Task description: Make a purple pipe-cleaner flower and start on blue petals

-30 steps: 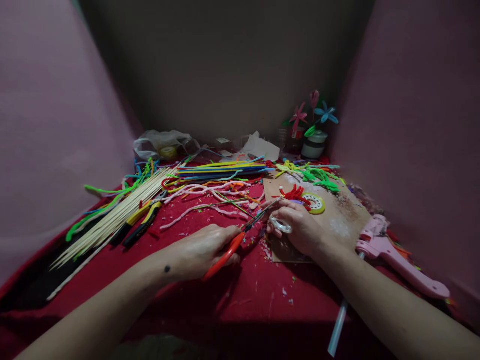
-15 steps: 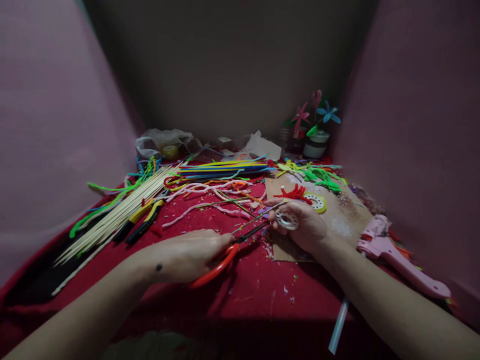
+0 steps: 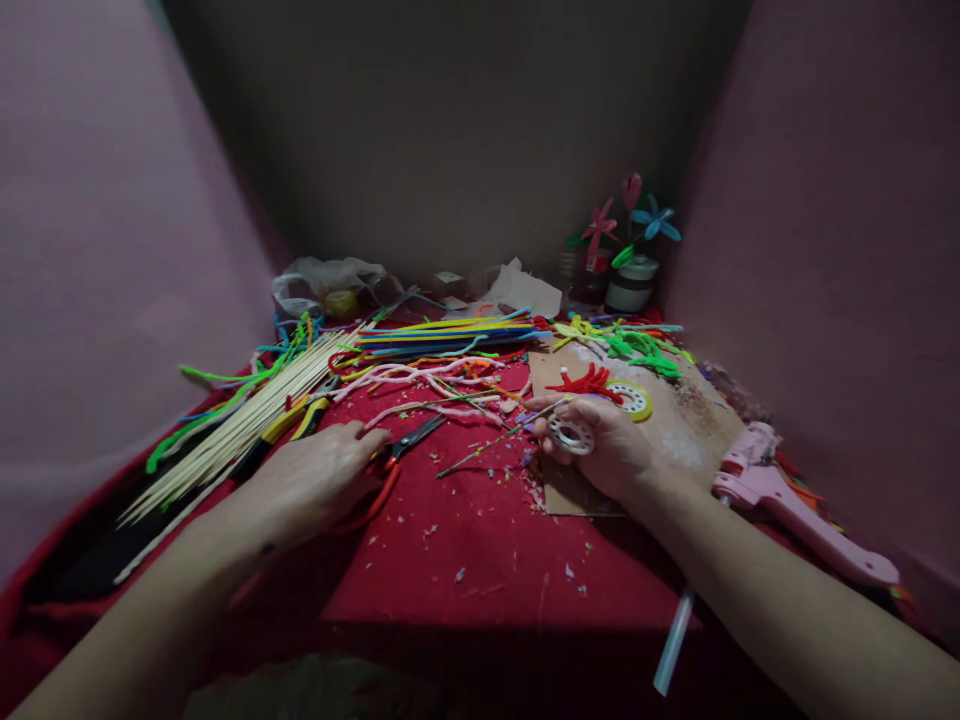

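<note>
My left hand (image 3: 322, 480) is closed around the handles of orange-handled scissors (image 3: 411, 440), low over the cloth, with the dark blades pointing right and away. Partly behind that hand lie yellow-and-black pliers (image 3: 304, 415). My right hand (image 3: 604, 445) is closed, fingers curled, on a thin green-wrapped stick (image 3: 487, 452) that sticks out to the left. A white spool ring (image 3: 570, 434) with small holes is also in this hand, against the fingers. Just beyond it are a red fuzzy pipe-cleaner piece (image 3: 585, 380) and a yellow-edged spool (image 3: 631, 400) on a cardboard sheet (image 3: 675, 440).
Bamboo sticks (image 3: 247, 425) lie at left, with bundled pipe cleaners (image 3: 450, 335) at the back. A pink glue gun (image 3: 802, 505) rests on the right, its clear glue stick (image 3: 675, 640) hanging toward the front edge. Pipe-cleaner flowers (image 3: 656, 220) stand by a jar (image 3: 631, 285).
My left hand has moved left with the scissors, away from the green stick and over beside the pliers. The right hand has stayed nearly in place.
</note>
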Demonstrator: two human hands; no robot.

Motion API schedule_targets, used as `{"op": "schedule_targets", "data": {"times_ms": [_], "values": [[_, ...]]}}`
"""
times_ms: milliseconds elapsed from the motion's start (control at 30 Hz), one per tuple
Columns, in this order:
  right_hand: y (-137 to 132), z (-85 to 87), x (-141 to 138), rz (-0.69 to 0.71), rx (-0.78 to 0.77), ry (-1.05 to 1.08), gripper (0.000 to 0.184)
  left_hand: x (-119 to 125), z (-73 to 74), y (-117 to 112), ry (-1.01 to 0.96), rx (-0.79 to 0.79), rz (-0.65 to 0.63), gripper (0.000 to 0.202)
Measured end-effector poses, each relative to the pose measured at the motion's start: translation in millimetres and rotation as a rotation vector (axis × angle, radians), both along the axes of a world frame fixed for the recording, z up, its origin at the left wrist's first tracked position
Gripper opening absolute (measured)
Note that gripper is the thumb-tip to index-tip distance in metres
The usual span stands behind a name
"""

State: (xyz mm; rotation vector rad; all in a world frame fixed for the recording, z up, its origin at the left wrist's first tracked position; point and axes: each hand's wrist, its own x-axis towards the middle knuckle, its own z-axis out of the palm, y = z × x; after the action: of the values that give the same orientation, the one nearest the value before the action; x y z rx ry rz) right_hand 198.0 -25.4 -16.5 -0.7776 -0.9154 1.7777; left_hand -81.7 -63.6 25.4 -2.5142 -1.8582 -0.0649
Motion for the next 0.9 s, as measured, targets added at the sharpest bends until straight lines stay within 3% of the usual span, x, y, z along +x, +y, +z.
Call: {"op": "schedule_targets", "data": {"times_ms": [33,100,167,333,533,667,900], "values": [[0.0,-0.5,-0.2,0.002,0.007,0.003,0.028,7.9,0.8,3.0,0.039,0.029,-0.023,0.023],[0.5,-1.1,-0.6,0.001,0.015,0.005,0.027,30.3,1.3,9.9,-0.079,0.091,-0.084,0.025],[1.4,-1.1,-0.8,0.003,0.022,0.005,0.026,58.2,-1.2,17.8,-0.315,0.006,-0.170,0.023],[2.2,0.4,-0.1,-0.010,0.041,0.026,0.027,111.8,-11.0,35.7,-0.809,-0.179,-0.158,0.006],[0.3,0.4,-2.1,-0.059,0.100,-0.005,0.017,119.8,-0.6,38.3,-1.169,-0.414,-0.036,0.015],[-2.4,1.4,-5.5,-0.090,0.139,-0.076,0.018,124.6,2.8,36.4,-1.219,-0.393,-0.036,0.016],[-4.5,2.1,-5.7,-0.203,0.221,-0.164,0.019,131.2,-5.2,35.0,-1.239,-0.324,-0.048,0.017]]}}
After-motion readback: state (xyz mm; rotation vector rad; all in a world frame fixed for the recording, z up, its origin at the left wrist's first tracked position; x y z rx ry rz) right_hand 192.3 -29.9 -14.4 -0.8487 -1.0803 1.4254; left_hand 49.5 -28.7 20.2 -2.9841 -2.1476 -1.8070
